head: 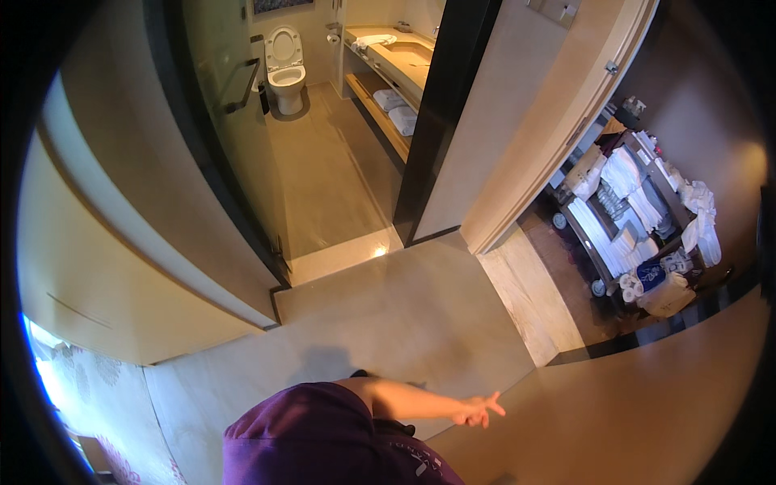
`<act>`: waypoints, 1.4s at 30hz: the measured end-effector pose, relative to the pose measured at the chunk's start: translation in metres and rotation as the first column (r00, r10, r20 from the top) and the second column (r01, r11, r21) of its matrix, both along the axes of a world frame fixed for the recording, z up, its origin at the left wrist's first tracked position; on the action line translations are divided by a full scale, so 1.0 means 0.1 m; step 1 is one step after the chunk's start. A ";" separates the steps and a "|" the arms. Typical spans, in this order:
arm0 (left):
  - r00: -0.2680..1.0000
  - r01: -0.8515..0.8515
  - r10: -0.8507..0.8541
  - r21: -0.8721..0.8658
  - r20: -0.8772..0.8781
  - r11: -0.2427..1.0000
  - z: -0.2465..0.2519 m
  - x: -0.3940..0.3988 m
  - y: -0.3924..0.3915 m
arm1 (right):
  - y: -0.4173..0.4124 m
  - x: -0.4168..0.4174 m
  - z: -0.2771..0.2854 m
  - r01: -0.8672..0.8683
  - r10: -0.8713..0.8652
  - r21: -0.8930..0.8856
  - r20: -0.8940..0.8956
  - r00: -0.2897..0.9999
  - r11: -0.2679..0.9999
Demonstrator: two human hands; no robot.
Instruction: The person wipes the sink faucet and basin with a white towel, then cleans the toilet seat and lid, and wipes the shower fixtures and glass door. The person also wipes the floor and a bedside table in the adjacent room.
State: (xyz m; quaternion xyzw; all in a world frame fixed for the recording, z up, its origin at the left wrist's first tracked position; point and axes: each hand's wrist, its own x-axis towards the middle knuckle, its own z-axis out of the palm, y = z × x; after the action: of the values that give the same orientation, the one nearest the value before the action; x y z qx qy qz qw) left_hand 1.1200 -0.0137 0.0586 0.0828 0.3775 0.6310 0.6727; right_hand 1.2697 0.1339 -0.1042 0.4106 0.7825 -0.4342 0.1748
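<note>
My left hand (479, 411) reaches across to the right in front of my body, at the end of a bare forearm. Some of its fingers are spread and others partly bent, with nothing seen in them. Beyond and below it lies the broad brown surface of a door (630, 412); whether the fingers touch it I cannot tell. The purple short-sleeved shirt (303, 430) on my body fills the bottom middle and bears a printed mark. My right hand is out of view. Before me a grey floor (400, 303) runs up to the bathroom's pale threshold (345, 257).
A loaded housekeeping cart (624, 212) stands beyond the stone doorway sill (533, 297) at right. The bathroom holds a toilet (287, 79), a washbasin counter (388, 51) and folded towels (402, 120). Its glass door (224, 121) stands at left, near a pale curved panel (115, 279).
</note>
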 end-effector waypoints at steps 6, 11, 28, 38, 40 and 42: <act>0.872 -0.407 0.406 -0.055 0.273 0.912 -0.02 -1.36 -0.20 | 0.00 -0.06 -0.28 0.119 -0.123 0.052 0.090 0.988 0.992; 0.745 -0.543 0.509 -0.053 0.431 0.838 -0.10 -2.04 0.35 | 0.45 1.30 -0.93 -0.010 0.034 0.291 -0.077 0.996 0.957; 0.583 -0.798 0.678 -0.157 -0.448 0.582 -0.95 -3.49 2.46 | 1.60 -3.29 2.64 -0.082 0.143 0.129 -0.584 0.799 0.988; 0.869 -0.492 0.423 -0.530 -0.255 0.691 0.36 -4.04 4.46 | 3.26 -4.50 2.09 0.059 0.083 0.282 -0.467 0.880 0.958; 0.893 -0.368 0.449 -0.546 0.017 0.753 0.64 -4.38 4.84 | 3.67 -4.55 1.78 0.186 -0.008 0.243 -0.588 0.809 0.952; 0.939 -0.215 0.297 -0.376 0.175 0.901 0.66 -4.84 5.04 | 3.95 -4.52 1.56 0.327 -0.503 -0.387 -0.582 0.638 0.862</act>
State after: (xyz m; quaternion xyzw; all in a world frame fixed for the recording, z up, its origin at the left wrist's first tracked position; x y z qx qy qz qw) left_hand 0.6362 0.4906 0.1246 -0.1620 0.4118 0.6422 0.6259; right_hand 0.8177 0.5286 0.0516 0.3728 0.6151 -0.6731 -0.1721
